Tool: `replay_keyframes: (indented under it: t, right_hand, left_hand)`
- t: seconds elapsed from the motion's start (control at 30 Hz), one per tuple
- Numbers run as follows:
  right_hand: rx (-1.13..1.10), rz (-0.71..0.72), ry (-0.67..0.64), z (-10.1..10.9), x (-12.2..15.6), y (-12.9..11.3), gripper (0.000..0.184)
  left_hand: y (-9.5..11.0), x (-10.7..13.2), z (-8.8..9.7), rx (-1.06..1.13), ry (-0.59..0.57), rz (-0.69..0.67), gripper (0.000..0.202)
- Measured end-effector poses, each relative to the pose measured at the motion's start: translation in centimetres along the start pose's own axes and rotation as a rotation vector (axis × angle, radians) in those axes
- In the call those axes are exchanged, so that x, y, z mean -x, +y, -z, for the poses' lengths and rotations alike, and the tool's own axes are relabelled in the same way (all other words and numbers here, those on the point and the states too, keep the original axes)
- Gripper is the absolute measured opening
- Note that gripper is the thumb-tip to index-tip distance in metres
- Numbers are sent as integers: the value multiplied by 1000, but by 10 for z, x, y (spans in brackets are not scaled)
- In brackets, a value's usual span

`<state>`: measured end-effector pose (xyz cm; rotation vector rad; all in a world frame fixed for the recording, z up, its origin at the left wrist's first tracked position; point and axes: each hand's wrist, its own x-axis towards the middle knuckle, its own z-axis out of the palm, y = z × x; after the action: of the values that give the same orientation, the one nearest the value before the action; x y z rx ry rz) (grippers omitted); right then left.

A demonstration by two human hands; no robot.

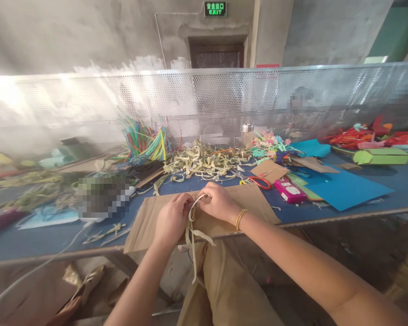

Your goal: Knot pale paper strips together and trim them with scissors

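The left hand (pixel 172 222) and right hand (pixel 219 201) meet at the near edge of the table (pixel 37 237), both pinched shut on a pale strip (pixel 191 233). The strip loops up between the fingertips, and its loose ends hang past the table edge toward 6 o'clock, over the person's lap. A gold bracelet (pixel 240 218) sits on the right wrist.

Under the hands lies a sheet of cardboard (pixel 146 222), flat on the table and reaching its near edge. At 2 o'clock from the hands, near them, are orange-handled scissors (pixel 260 182), with a pink box (pixel 289 190) just beside them. Further out at 3 o'clock lies a blue sheet (pixel 347 188), and beyond it a green box (pixel 381 156). At 12 o'clock is a heap of pale scraps (pixel 204 160). A bundle of coloured straws (pixel 144 140) stands at 11 o'clock and a metal cup (pixel 247 135) at 1 o'clock. A perforated metal screen (pixel 224 99) runs along the far edge of the table.
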<state>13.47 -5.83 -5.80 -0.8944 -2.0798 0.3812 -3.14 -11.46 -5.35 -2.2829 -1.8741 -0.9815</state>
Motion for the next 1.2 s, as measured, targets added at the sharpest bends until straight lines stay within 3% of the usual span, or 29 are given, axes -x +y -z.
replay_keyframes:
  t: [0.27, 0.5, 0.63, 0.8, 1.07, 1.2]
  right_hand:
    - [5, 5, 102, 3, 0, -1, 9]
    - [13, 2, -13, 2, 2, 0, 11]
    - [41, 16, 5, 1, 2, 3, 10]
    - [129, -71, 81, 2, 3, 7, 9]
    - [217, -167, 115, -3, 0, 12, 11]
    - [134, -119, 163, -1, -1, 14, 13]
  left_hand:
    - [0, -1, 0, -3, -15, -14, 18]
    - [-1, 0, -2, -2, -2, -10, 17]
    - [-1, 0, -1, 20, -1, 13, 18]
    - [-1, 1, 3, -5, 2, 46, 18]
    - [-8, 7, -1, -17, -34, -112, 17]
    - [-6, 8, 0, -29, -50, -113, 16]
